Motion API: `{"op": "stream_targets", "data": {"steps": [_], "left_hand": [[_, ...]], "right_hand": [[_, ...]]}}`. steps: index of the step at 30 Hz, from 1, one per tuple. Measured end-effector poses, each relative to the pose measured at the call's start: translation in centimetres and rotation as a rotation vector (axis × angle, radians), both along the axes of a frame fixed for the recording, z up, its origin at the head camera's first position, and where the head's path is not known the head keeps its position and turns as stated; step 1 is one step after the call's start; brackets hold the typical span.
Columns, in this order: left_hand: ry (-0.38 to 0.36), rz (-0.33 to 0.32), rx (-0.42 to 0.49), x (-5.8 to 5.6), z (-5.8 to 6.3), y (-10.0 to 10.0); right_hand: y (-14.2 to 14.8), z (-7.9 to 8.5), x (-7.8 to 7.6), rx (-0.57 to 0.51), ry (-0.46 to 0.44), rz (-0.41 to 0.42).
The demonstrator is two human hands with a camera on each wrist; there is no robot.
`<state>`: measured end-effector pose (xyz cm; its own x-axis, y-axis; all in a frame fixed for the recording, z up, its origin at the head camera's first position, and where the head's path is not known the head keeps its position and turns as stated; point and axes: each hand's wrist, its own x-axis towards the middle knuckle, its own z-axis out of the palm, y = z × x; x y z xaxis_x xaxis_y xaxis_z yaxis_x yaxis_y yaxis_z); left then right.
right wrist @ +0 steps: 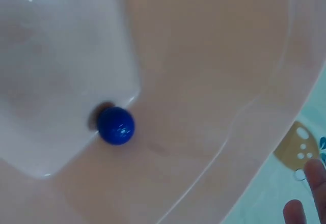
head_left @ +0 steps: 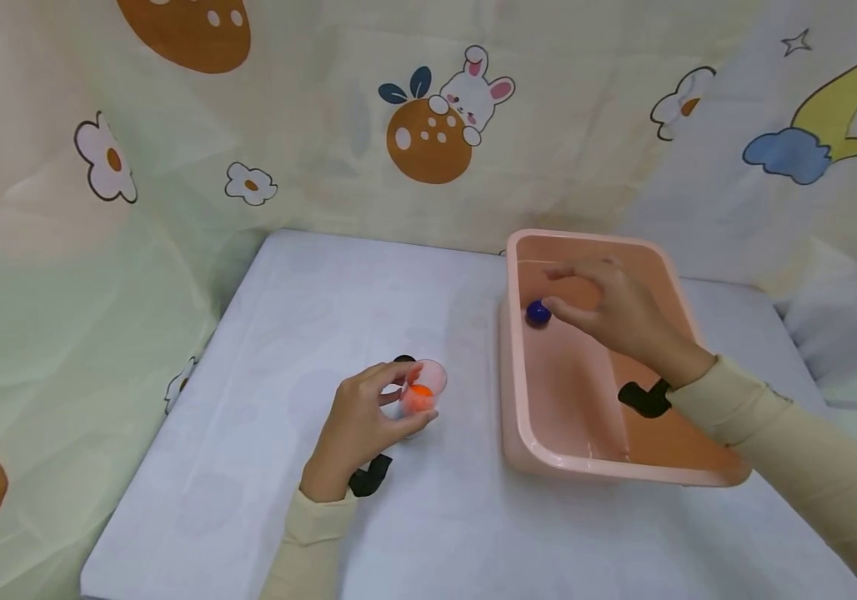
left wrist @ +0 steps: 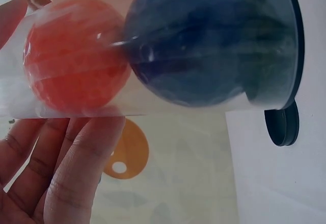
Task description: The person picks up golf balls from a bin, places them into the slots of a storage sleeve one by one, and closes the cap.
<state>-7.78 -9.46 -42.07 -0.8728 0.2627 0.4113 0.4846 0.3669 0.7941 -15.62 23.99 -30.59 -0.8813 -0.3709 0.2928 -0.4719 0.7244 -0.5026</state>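
Note:
My left hand grips a clear plastic cylinder above the table, thumb on one side and fingers on the other. Inside it, the left wrist view shows an orange ball touching a dark blue ball, which lies nearer the dark-rimmed end. Over the pink bin hovers my right hand, thumb and fingers spread apart with nothing between them. A shiny blue ball rests in a corner of the bin floor, near the right thumb in the head view.
A black round cap lies on the white-covered table, partly hidden behind the left hand and cylinder in the head view. The tall-sided bin takes up the table's right part. A patterned cloth hangs behind and at the left.

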Motion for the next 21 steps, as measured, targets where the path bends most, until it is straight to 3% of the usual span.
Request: {"op": "stream_targets", "data": {"steps": [11, 17, 21], "left_hand": [[0.010, 0.002, -0.007, -0.1, -0.1, 0.0], [0.012, 0.006, -0.016, -0.1, -0.1, 0.0], [0.005, 0.008, -0.012, -0.1, -0.1, 0.0]], "right_hand": [[1.6, -1.1, -2.5, 0.113, -0.055, -0.025], [1.8, -2.0, -3.8, 0.180, -0.180, -0.097], [1.7, -2.9, -4.4, 0.261, -0.196, -0.144]]}}
